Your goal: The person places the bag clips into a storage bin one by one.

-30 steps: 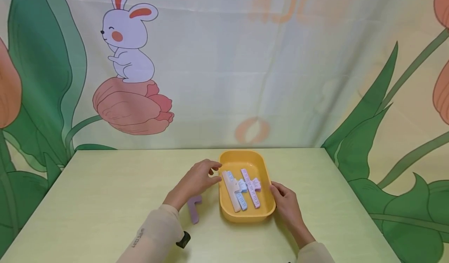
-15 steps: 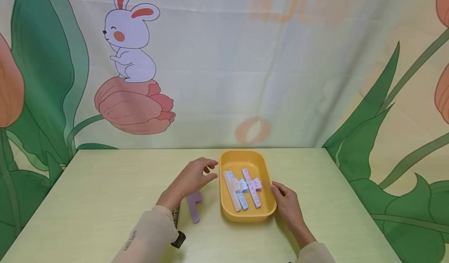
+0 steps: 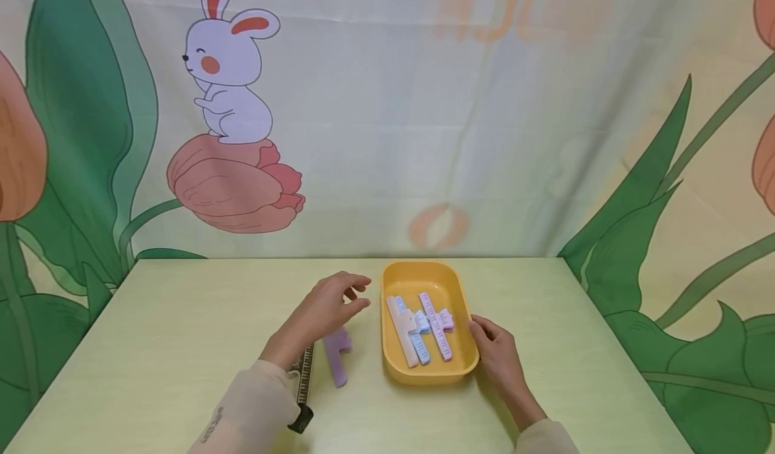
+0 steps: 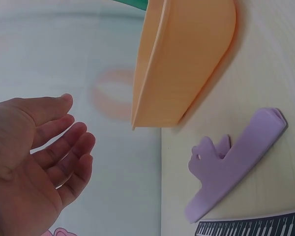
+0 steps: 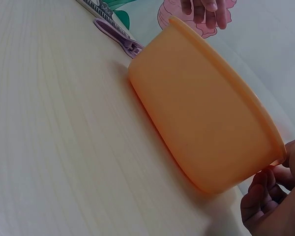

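Observation:
My right hand (image 3: 498,356) holds the right rim of a yellow plastic basket (image 3: 424,376), thumb at the edge and fingers curled below it. Inside the basket lie three long clips with small handles: a pale pink clip (image 3: 399,333), a blue clip (image 3: 420,350) partly beneath it, and a pink clip (image 3: 436,329) with piano-key marks. Left of the basket, my left hand (image 4: 37,157) hovers with loosely bent fingers, holding nothing. Below it a purple clip (image 4: 231,169) lies on the table. Beside that is a black clip with key marks (image 3: 305,376), partly hidden by the left forearm.
The pale table (image 3: 181,346) ends at a cloth backdrop (image 3: 363,138) printed with a rabbit, tulips and leaves. Table surface extends on both sides of the basket and in front of it.
My left hand has drawn back to the left from the basket's rim, uncovering more of the purple and black clips. My right hand stays at the basket's right rim.

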The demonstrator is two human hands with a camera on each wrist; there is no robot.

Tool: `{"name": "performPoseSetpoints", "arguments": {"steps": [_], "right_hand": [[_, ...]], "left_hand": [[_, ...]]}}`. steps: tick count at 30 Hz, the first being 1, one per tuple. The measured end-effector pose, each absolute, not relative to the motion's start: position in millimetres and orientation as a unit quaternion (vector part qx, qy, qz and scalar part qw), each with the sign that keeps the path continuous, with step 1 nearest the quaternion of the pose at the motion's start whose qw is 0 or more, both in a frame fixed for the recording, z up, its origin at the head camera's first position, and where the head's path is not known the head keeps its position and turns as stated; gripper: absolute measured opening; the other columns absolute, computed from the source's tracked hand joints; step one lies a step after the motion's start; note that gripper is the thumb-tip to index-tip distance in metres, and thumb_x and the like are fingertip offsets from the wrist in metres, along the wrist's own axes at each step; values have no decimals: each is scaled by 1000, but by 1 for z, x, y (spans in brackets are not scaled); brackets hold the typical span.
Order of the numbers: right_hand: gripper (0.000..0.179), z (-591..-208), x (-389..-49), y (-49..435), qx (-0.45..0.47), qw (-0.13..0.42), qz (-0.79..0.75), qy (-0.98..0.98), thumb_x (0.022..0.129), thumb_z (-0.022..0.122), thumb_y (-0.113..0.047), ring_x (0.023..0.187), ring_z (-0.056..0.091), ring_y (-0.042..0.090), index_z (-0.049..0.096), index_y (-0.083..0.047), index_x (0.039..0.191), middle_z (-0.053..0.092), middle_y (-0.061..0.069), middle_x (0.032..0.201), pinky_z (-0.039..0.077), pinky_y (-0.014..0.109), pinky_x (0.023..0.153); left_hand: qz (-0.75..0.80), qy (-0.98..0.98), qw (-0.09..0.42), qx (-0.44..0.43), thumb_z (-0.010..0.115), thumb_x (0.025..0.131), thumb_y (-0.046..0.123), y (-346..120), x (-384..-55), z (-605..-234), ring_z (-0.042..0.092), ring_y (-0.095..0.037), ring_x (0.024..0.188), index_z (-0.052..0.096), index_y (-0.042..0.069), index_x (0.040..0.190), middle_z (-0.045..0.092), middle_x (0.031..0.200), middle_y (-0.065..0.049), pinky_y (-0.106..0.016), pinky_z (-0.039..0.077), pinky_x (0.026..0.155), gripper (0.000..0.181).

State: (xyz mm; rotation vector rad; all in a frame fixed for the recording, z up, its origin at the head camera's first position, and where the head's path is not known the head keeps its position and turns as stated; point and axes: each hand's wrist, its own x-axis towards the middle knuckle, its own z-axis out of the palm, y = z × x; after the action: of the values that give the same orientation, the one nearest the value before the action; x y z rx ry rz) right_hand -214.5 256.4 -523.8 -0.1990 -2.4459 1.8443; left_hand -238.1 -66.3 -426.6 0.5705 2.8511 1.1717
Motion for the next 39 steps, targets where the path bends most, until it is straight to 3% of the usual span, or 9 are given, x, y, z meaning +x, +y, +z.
{"name": "performPoseSetpoints", "arguments": {"steps": [22,39], "right_hand": [[40,-523,-215,256,-67,38,595,-800,108,58,-21,117,64,31,62,4,138,64,23,134,58,28,90],[40,-523,-215,256,-72,34,597,-798,108,58,-22,119,63,32,62,5,139,63,23,135,57,33,93]], "left_hand": [[375,909,-13,183,71,99,17,-104,-224,-427,64,-24,106,64,5,138,67,124,-7,-40,56,85,41],[396,901,-33,174,70,99,12,-136,-216,-433,65,-25,105,62,3,139,68,122,-9,-49,55,94,42]]}}
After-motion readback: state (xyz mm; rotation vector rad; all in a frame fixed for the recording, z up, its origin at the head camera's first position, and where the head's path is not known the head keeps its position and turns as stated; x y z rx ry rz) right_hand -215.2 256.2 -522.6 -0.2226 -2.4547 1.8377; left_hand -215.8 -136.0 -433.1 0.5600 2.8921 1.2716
